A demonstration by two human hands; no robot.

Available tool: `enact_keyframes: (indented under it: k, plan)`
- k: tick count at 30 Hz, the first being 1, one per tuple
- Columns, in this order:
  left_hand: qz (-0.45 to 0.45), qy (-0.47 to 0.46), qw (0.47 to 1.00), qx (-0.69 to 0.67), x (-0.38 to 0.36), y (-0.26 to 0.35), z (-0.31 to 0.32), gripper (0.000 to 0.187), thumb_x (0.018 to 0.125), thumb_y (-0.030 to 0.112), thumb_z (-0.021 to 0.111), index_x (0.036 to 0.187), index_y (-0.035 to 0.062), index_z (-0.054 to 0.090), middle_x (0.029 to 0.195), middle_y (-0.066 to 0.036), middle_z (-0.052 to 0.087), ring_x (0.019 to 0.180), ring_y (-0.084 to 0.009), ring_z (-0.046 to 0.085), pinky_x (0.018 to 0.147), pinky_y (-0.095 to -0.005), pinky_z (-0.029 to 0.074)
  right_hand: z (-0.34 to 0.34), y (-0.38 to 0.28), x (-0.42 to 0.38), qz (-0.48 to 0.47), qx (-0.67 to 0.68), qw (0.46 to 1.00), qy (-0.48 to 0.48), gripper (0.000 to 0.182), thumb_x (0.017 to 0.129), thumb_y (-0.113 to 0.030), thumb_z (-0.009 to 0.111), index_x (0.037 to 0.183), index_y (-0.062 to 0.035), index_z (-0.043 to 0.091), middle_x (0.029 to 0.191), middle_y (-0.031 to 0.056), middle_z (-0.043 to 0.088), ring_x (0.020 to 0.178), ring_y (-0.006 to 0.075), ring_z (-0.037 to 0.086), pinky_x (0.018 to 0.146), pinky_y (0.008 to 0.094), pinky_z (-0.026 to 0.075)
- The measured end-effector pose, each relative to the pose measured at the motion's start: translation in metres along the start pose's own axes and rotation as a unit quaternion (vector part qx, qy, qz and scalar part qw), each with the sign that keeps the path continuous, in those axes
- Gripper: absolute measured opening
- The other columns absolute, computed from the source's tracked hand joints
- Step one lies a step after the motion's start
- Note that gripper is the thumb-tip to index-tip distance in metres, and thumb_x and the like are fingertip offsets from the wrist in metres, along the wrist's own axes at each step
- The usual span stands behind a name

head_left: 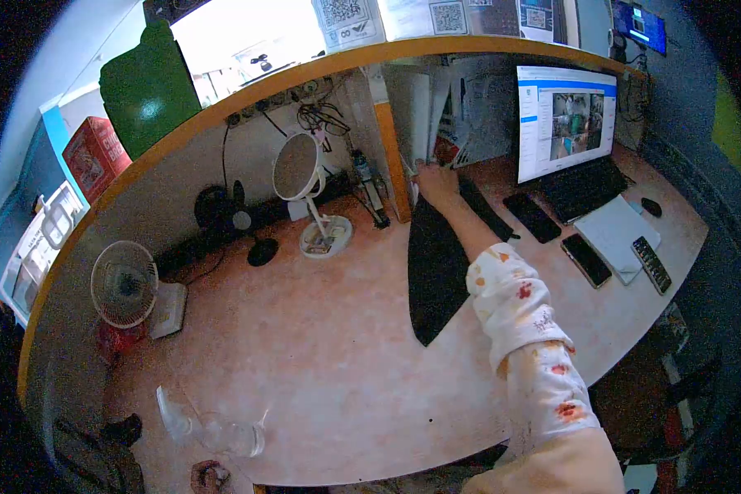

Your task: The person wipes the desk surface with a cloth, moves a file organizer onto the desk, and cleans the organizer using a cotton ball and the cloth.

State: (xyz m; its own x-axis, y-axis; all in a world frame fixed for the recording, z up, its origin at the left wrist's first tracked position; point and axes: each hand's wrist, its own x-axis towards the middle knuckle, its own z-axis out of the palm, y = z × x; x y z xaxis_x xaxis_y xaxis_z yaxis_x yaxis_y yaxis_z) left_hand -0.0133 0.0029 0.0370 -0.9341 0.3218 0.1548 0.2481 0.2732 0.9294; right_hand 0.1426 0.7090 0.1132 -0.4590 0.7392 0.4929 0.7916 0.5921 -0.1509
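Note:
My right hand (438, 183), at the end of a white sleeve with red and orange marks, reaches to the back of the desk. Its fingers are closed at the top of a black cloth-like piece (433, 272) that lies on the desk, beside a narrow dark strip (484, 206). At the bottom left, my left hand (209, 476) is partly in view at the desk's front edge, its fingers curled; whether it holds anything is too dim to tell. A clear plastic bottle (235, 438) lies next to it.
White fan (125, 284), small black fan (240, 219) and round mirror (297, 167) stand at the left and back. Monitor (564, 123), keyboard (584, 191), two phones (533, 217), papers (616, 233), remote (651, 265) and mouse (651, 207) are at the right. A chair (646, 403) is at the lower right.

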Motion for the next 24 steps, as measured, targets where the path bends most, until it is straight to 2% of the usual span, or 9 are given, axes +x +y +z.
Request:
enact_keyframes:
  k: [1,5,8,11,13,16,19,22,24]
  plan:
    - [0.01,-0.006,0.999,0.042,-0.001,0.002,0.0,0.011,0.087,0.002,0.054,0.093,-0.0064,0.058,0.084,-0.01,0.059,0.068,-0.0188,0.053,0.067,-0.028,0.048,-0.002,0.004,-0.007,-0.019,-0.008,1.0,0.017,0.035,0.088,-0.03,0.054,0.115,-0.0088,0.053,0.097,0.0182,0.064,0.088,0.0371,0.063,0.073,0.0473,0.05]
    - [-0.036,0.014,0.999,-0.025,-0.003,0.01,0.003,0.014,0.085,0.01,0.059,0.094,-0.0012,0.06,0.088,-0.01,0.061,0.075,-0.0203,0.055,0.068,-0.0301,0.05,-0.033,0.016,-0.048,-0.041,0.005,0.999,0.024,0.032,0.087,-0.031,0.055,0.109,-0.0071,0.053,0.092,0.0195,0.063,0.087,0.0376,0.063,0.072,0.0482,0.05]
    - [-0.022,0.015,0.997,-0.071,0.005,-0.018,-0.004,0.015,0.084,0.013,0.06,0.094,0.0027,0.059,0.089,-0.008,0.06,0.076,-0.019,0.056,0.066,-0.0315,0.051,-0.045,0.033,-0.08,-0.069,0.036,0.996,0.042,0.03,0.086,-0.031,0.056,0.102,-0.0058,0.053,0.088,0.0189,0.063,0.084,0.0386,0.062,0.073,0.0486,0.049]
    - [-0.001,0.014,0.994,-0.112,0.015,-0.051,-0.014,0.015,0.084,0.017,0.061,0.095,0.0066,0.058,0.09,-0.006,0.06,0.078,-0.0176,0.056,0.064,-0.0329,0.051,-0.064,0.043,-0.121,-0.114,0.079,0.984,0.109,0.028,0.084,-0.03,0.06,0.095,-0.0047,0.056,0.086,0.0184,0.062,0.079,0.0382,0.061,0.071,0.0462,0.048]
    - [0.003,0.008,0.992,-0.127,0.018,-0.061,-0.018,0.016,0.083,0.019,0.062,0.095,0.0092,0.057,0.091,-0.005,0.06,0.079,-0.0167,0.056,0.063,-0.0338,0.052,-0.079,0.047,-0.147,-0.108,0.082,0.988,0.072,0.028,0.082,-0.032,0.062,0.091,-0.0059,0.057,0.085,0.0153,0.062,0.078,0.0361,0.061,0.069,0.0464,0.048]
    - [-0.018,-0.014,0.989,-0.147,0.013,-0.048,-0.013,0.012,0.08,0.005,0.056,0.091,0.0003,0.06,0.085,-0.005,0.058,0.071,-0.0123,0.052,0.066,-0.027,0.047,-0.11,0.04,-0.191,-0.143,0.099,0.981,0.087,0.027,0.076,-0.027,0.069,0.083,-0.0034,0.058,0.081,0.0152,0.061,0.074,0.0347,0.06,0.066,0.0434,0.047]
    - [0.04,0.018,0.999,-0.033,0.02,-0.064,-0.017,0.01,0.083,0.007,0.054,0.091,0.0025,0.059,0.083,-0.002,0.057,0.068,-0.0104,0.048,0.062,-0.025,0.045,-0.128,0.032,-0.232,-0.155,0.132,0.974,0.095,0.027,0.072,-0.022,0.074,0.079,-0.0021,0.058,0.076,0.0147,0.06,0.07,0.0326,0.06,0.062,0.0398,0.046]
    - [-0.008,0.026,0.992,-0.119,0.016,-0.052,-0.008,0.01,0.084,0.009,0.055,0.09,0.0035,0.06,0.082,0.0,0.056,0.066,-0.0086,0.046,0.058,-0.023,0.041,-0.146,0.02,-0.269,-0.149,0.16,0.972,0.081,0.027,0.071,-0.024,0.075,0.079,-0.0057,0.057,0.073,0.0126,0.059,0.068,0.0308,0.061,0.059,0.0388,0.048]
    - [0.025,-0.022,0.996,-0.086,0.027,-0.079,-0.02,0.015,0.086,0.017,0.057,0.096,0.0064,0.058,0.09,-0.003,0.057,0.076,-0.0147,0.052,0.064,-0.0303,0.048,-0.156,0.012,-0.291,-0.156,0.181,0.969,0.068,0.027,0.07,-0.025,0.075,0.077,-0.0073,0.056,0.072,0.0115,0.058,0.067,0.03,0.062,0.058,0.0388,0.048]
